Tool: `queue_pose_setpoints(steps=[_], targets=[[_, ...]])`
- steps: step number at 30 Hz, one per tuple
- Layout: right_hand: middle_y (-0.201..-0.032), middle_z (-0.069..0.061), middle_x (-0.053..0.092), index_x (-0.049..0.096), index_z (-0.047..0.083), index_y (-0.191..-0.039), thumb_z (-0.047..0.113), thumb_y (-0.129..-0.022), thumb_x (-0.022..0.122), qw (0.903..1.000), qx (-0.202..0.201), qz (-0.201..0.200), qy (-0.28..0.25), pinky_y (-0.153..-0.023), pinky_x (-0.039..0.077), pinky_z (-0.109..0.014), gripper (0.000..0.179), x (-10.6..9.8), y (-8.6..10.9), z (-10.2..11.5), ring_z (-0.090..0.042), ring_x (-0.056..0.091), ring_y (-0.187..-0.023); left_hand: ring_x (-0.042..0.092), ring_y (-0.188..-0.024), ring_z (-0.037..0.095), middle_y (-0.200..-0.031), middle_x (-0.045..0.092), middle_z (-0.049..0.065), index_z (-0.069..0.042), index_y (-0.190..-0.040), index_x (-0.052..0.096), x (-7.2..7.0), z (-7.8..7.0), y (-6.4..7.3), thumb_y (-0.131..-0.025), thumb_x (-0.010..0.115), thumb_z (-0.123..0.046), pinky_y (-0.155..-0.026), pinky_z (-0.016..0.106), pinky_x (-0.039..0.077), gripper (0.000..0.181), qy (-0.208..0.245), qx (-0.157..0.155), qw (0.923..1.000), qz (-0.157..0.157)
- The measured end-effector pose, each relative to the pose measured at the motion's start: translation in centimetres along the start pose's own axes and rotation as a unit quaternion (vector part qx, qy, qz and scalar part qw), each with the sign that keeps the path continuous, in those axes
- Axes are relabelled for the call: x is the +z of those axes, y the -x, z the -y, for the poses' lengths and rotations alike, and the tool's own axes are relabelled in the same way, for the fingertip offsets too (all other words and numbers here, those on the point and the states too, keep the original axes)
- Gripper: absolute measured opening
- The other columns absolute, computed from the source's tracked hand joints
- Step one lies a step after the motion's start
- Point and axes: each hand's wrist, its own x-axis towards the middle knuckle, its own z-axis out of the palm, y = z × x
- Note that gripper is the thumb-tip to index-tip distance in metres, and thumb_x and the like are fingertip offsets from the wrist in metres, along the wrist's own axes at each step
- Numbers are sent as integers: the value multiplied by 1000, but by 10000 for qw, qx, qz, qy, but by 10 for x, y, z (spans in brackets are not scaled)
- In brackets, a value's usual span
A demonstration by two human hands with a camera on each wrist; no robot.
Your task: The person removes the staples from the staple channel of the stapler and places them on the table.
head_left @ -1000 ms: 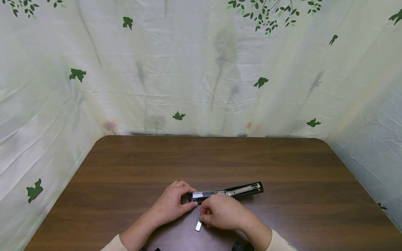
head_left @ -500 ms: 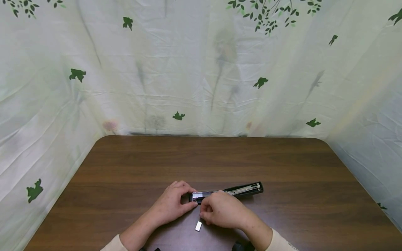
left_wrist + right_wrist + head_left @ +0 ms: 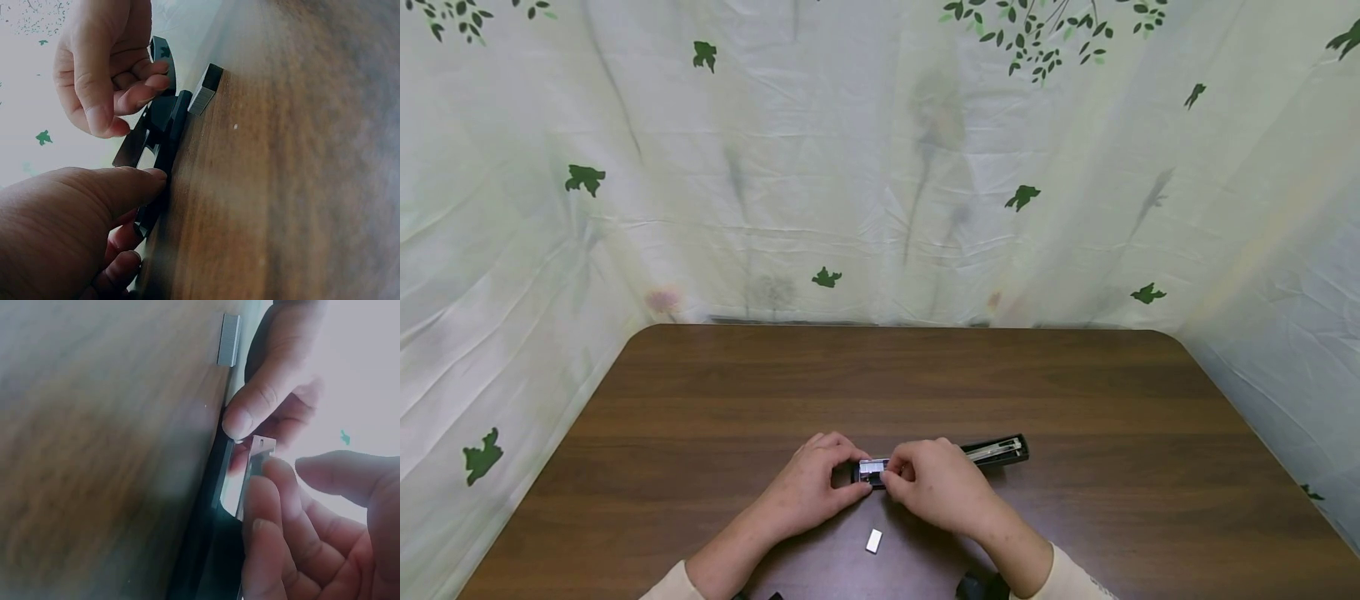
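A black stapler [image 3: 1000, 451], its top swung open, lies lengthwise on the table. My left hand [image 3: 811, 485] grips its left end between thumb and fingers; in the left wrist view the thumb presses on the edge. My right hand [image 3: 942, 485] is over the stapler's middle, hiding part of it. In the right wrist view its fingertips [image 3: 275, 472] are at the silvery metal magazine [image 3: 263, 445], with the thumb apart from them. Nothing shows pinched in that hand. A small silver block of staples [image 3: 874, 541] lies on the table in front of the stapler, touched by neither hand.
The brown wooden table [image 3: 715, 383] extends beyond both hands to its far edge. A pale curtain [image 3: 865, 167] with green leaf and bird prints hangs behind it and along the sides. A dark object [image 3: 973, 586] sits below the right wrist.
My right hand has moved up and slightly right, from beside the staple block to the stapler's magazine. The left hand, stapler and staple block have stayed in place.
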Motion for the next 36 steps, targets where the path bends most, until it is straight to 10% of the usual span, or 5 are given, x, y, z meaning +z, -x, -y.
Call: queue_pose_setpoints(steps=[17, 36], targets=[[-50, 18, 48, 66, 23, -73, 29, -84, 65, 9954, 682, -482, 480, -43, 36, -25, 13, -3, -2, -4, -3, 44, -43, 47, -88, 5, -91, 53, -20, -27, -99, 67, 0, 0, 0, -75, 76, -35, -80, 30, 39, 27, -25, 10, 10000, 3], [-50, 17, 55, 68, 16, -78, 21, -87, 61, 9956, 684, -100, -635, -42, 39, -25, 12, 9, -2, -1, -3, 53, -43, 47, -89, 4, -92, 53, -20, -26, -99, 68, 1, 0, -1, -75, 76, -35, -80, 31, 39, 27, -7, 24, 10000, -50]])
